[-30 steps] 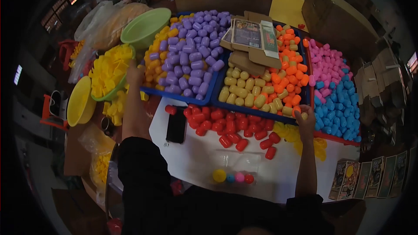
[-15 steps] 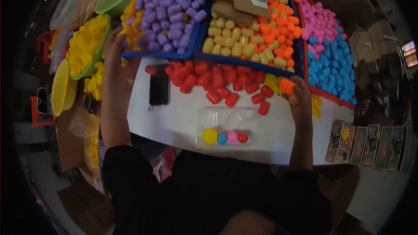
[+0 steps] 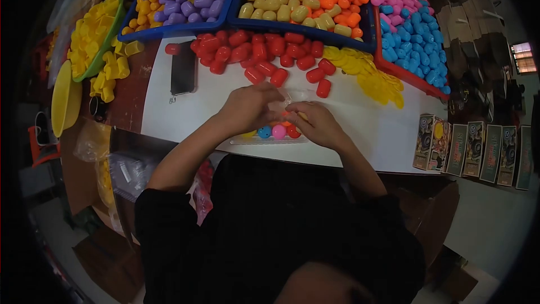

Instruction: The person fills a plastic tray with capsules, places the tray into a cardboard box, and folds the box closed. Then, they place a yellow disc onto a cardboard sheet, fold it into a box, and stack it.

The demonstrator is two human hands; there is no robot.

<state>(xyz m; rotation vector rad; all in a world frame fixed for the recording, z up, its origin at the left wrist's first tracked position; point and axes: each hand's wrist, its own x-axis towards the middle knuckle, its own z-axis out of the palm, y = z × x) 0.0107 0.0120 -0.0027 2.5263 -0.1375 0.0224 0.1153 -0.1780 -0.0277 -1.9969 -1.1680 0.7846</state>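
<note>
Nearest me on the bench, the clear tray looks light and flimsy, best held by its rim; its pink ball seems hard, slippery. Left hand and right hand curl over it, each grip's closure impossible to tell. Red capsules lie beyond.

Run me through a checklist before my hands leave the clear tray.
1. Clear tray resting on the white table: ok.
2. Blue ball, pink ball and red ball in the tray: ok, side by side.
3. Left hand and right hand both at the tray: ok.
4. Grip of each hand on a piece: cannot tell, the fingers hide too much.
5. Space just beyond the left hand free: not ok, loose red capsules lie close.
6. Black phone-like object away from the tray: ok.
</note>
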